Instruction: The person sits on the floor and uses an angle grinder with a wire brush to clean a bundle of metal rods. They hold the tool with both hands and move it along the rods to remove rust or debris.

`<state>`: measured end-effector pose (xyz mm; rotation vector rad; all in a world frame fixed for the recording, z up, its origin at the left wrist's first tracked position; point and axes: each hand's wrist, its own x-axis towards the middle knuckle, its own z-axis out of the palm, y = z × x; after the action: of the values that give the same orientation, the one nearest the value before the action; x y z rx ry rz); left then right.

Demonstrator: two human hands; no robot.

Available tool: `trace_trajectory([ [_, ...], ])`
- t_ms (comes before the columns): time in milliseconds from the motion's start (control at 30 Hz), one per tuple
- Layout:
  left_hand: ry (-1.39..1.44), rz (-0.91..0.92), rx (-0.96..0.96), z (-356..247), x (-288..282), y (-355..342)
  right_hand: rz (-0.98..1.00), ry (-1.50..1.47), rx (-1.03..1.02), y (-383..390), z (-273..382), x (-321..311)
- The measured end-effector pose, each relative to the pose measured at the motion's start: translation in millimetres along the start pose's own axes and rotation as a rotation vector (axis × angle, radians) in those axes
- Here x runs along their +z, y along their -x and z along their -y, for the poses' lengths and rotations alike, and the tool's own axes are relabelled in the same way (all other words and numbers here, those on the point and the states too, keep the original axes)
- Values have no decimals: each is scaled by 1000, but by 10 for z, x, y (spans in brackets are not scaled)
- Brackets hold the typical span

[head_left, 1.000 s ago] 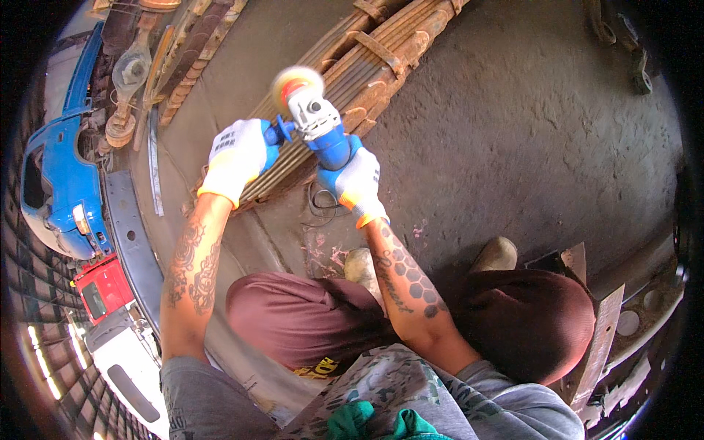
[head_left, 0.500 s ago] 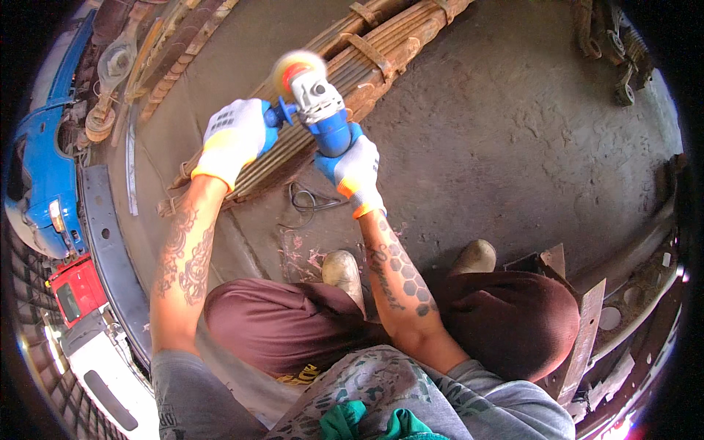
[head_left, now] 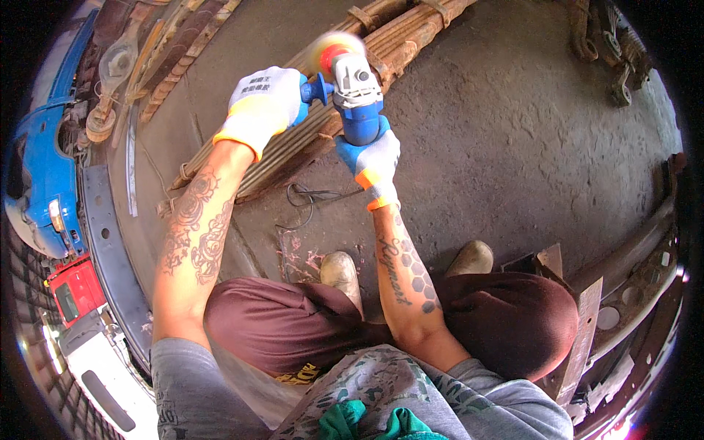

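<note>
Blue-bodied angle grinder [head_left: 358, 92] is held in both gloved hands above a rusty leaf-spring stack [head_left: 308, 132] lying on the concrete floor [head_left: 513, 147]. Left hand [head_left: 264, 103] is closed around the blue side handle; right hand [head_left: 372, 158] is clamped on the rear of the grinder body. Spinning disc [head_left: 331, 50] appears blurred and sits at the spring stack. Black power cable [head_left: 312, 198] lies on the floor beneath the tool. Two tan boots [head_left: 343, 270] rest near the knees.

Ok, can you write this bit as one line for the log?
left hand: grips grinder side handle | right hand: grips grinder body | disc: blurred, over leaf springs | person: crouched
</note>
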<state>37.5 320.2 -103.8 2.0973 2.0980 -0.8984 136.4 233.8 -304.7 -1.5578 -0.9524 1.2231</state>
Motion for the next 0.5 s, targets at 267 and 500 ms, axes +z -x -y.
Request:
trace_trajectory([
  [267,34,-32,40,46,10,-43,2,-36,24,-40,61,-53],
  [500,32,-45,59,92,71,-74,-35,-23,28,54,110,-31],
])
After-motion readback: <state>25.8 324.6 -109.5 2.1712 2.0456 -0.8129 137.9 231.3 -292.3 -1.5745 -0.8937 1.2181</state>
